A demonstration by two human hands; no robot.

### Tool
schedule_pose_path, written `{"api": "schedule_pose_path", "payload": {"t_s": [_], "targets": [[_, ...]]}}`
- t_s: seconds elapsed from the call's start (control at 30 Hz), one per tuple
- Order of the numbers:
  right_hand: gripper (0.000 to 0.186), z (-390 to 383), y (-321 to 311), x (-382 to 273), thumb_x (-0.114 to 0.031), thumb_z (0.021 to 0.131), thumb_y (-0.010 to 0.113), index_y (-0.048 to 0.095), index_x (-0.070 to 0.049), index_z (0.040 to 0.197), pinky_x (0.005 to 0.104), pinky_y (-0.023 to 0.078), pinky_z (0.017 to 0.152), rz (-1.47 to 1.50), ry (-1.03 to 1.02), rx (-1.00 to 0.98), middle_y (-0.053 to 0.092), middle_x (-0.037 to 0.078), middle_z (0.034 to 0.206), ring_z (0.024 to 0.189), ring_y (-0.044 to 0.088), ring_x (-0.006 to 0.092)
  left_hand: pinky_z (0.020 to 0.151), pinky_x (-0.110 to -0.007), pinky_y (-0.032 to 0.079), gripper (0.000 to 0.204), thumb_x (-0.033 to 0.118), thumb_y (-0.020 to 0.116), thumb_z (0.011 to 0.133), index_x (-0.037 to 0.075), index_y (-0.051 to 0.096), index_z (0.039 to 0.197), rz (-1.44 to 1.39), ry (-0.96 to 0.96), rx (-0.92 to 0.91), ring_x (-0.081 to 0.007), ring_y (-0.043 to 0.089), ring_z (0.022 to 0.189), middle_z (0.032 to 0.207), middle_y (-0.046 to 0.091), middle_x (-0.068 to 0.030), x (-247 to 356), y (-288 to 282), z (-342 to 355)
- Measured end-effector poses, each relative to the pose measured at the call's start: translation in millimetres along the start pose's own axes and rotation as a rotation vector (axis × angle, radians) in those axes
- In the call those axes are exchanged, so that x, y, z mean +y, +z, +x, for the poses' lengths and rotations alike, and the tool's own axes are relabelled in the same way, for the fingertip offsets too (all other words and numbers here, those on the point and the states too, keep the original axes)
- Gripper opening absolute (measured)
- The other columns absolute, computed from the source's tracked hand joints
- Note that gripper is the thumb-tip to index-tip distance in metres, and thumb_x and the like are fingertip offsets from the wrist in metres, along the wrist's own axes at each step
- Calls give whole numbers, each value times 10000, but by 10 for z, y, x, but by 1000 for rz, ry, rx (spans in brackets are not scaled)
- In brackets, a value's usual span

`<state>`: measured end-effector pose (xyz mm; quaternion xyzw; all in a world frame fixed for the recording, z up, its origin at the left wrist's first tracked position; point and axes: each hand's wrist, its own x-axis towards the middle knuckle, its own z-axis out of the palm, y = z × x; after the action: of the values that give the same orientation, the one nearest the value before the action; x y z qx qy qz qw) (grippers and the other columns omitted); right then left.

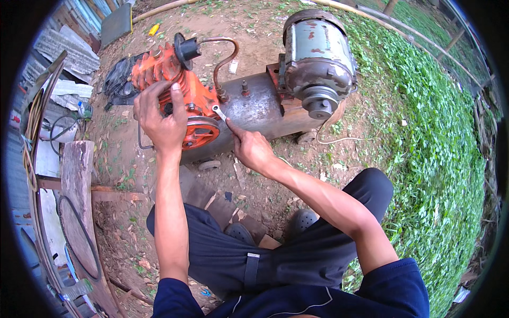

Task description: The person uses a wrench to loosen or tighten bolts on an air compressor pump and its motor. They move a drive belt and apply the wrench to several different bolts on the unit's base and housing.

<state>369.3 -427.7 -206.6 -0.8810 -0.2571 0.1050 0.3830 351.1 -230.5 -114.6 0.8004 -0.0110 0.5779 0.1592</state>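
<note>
An orange air-compressor pump (199, 94) with cooling fins sits at the left end of a bare metal tank (252, 108). My left hand (163, 119) is bent over the near side of the pump, fingers curled against it; its grip point is partly hidden. My right hand (252, 148) holds a small silver wrench (220, 113). The wrench's ring end lies against the pump just above the orange pulley wheel (201, 133). A black round air filter (186, 50) sticks up from the pump, and a bent copper pipe (233, 47) runs from it down to the tank.
A worn grey electric motor (321, 61) with a stepped pulley stands on the tank's right end. Small wheels (210, 165) sit under the tank. Wooden planks (79, 196) and corrugated sheets (66, 53) lie left; green plants (435, 159) cover the right. A yellow object (154, 29) lies behind.
</note>
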Motion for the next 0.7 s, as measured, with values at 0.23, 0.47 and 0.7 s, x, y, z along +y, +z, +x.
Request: {"api": "schedule_pose_path", "payload": {"t_s": [0.23, 0.47, 0.7], "targets": [[682, -75, 79, -150, -91, 899, 521, 337, -153, 1553, 574, 552, 682, -294, -9, -37, 674, 282, 827, 723, 681, 464, 824, -380, 473, 132, 121, 732, 874, 58, 686, 980, -22, -11, -17, -257, 632, 894, 966, 702, -73, -12, 12, -2], [725, 17, -27, 146, -126, 906, 555, 306, -277, 1570, 519, 571, 611, -525, -111, -70, 679, 204, 843, 686, 690, 400, 798, -380, 495, 150, 127, 726, 871, 50, 689, 995, -93, -142, -46, -256, 640, 863, 913, 705, -69, -9, -14, -18], [562, 304, -434, 431, -147, 929, 539, 513, -349, 1453, 510, 560, 636, -562, -277, 49, 667, 165, 838, 676, 678, 390, 722, -319, 511, 164, 163, 721, 924, 21, 703, 1004, -103, -149, -37, -178, 645, 789, 908, 691, -79, -71, 0, -24]]}}
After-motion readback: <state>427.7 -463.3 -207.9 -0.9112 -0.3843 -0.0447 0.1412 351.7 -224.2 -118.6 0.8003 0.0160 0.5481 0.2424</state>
